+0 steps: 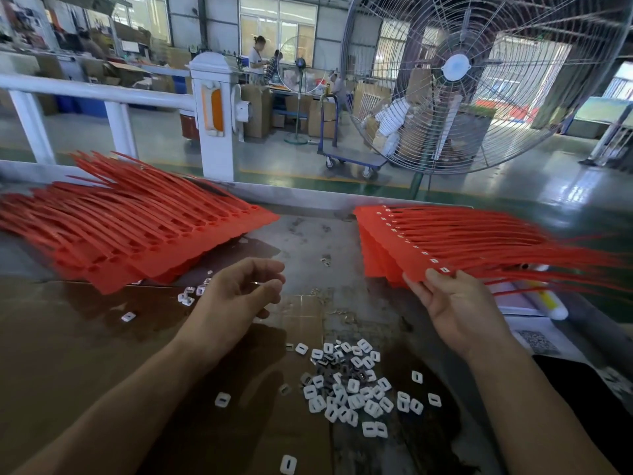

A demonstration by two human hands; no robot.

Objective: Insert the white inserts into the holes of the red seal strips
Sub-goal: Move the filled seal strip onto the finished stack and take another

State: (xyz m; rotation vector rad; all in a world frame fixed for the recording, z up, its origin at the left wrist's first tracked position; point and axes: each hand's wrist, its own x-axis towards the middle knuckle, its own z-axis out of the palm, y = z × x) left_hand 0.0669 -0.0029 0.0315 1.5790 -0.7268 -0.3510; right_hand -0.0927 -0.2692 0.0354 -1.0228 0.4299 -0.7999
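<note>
Fan (pixel 455 68), large, wire-caged, on a stand beyond the bench at far right; white railing (pixel 102 94) runs along the far left edge.

Worktable (pixel 308 234): stained grey surface, brown cardboard sheet (pixel 68 354) over its near left part.

Left stack of red seal strips (pixel 137 228): fanned, tails pointing away to the left, holes in the flat heads look open. Right stack of red seal strips (pixel 428 241): fanned, tails trailing right, a white insert seated in each visible head along the top edge.

Right hand (pixel 452 310): forearm raised off the table, palm toward camera, fingers curled under the near edge of the right stack and thumb on top, pinching the nearest strips.

Left hand (pixel 239 296): held over the table between the stacks, fingers loosely curled toward the thumb; cannot tell whether anything is pinched there.

Pile of white inserts (pixel 349 382): small rectangular pieces with a slot, loose on the table between the forearms; a few strays (pixel 188 296) lie near the left stack.
</note>
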